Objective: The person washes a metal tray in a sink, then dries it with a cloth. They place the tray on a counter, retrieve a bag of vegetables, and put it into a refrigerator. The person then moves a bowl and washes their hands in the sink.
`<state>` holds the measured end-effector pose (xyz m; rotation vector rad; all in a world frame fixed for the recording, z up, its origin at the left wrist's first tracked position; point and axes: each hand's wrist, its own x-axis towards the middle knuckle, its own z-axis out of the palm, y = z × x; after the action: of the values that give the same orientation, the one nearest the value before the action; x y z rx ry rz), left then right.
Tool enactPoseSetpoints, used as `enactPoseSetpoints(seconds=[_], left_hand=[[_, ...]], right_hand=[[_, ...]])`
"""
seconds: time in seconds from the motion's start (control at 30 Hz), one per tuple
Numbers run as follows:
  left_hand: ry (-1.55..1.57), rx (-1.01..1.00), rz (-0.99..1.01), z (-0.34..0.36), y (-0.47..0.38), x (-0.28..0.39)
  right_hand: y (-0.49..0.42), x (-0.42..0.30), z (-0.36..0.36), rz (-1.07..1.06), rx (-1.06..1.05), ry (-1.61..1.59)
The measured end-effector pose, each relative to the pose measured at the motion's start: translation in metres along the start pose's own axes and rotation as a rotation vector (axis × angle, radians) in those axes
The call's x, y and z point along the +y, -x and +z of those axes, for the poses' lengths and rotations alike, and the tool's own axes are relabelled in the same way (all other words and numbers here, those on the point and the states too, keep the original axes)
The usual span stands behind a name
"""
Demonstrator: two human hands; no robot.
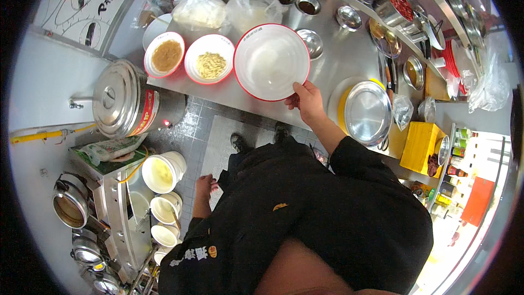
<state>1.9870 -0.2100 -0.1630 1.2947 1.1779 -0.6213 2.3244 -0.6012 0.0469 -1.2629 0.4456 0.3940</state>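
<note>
By its near right rim, my right hand (306,99) grips a large white bowl (272,63) with a red edge, thumb on the rim and fingers underneath. The bowl's inside is pale and glossy; I cannot tell whether clear liquid is in it. To its left, on the steel counter (249,102), stands a white bowl with pale yellowish strips (211,65). Farther left is another red-rimmed bowl with brown contents (167,55). My left hand (206,186) hangs low at my side over the floor, fingers loosely curled, with nothing visible in it.
Plastic bags (200,11) and small steel cups (307,6) line the counter's back. A large steel basin (367,112) sits to the right, near a yellow box (421,147). A lidded steel barrel (118,98) and white buckets (161,174) stand on the left.
</note>
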Motion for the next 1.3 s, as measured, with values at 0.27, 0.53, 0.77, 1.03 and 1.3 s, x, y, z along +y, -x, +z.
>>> enactPoseSetpoints(seconds=[0.27, 0.53, 0.77, 1.03, 1.3], left_hand=[[0.229, -0.245, 0.326, 0.040, -0.056, 0.171], [0.316, -0.268, 0.424, 0.104, -0.065, 0.324], [0.357, -0.274, 0.389, 0.111, -0.068, 0.359], [0.383, -0.148, 0.468, 0.115, -0.060, 0.376], [0.473, -0.265, 0.573, 0.107, 0.022, 0.369]], right_hand=[[0.037, 0.058, 0.052, 0.334, -0.001, 0.364], [0.041, 0.078, 0.036, 0.398, -0.050, 0.515], [0.005, 0.085, 0.025, 0.370, -0.062, 0.438], [-0.024, 0.107, 0.013, 0.374, -0.163, 0.300], [-0.076, 0.117, 0.042, 0.337, -0.198, 0.219]])
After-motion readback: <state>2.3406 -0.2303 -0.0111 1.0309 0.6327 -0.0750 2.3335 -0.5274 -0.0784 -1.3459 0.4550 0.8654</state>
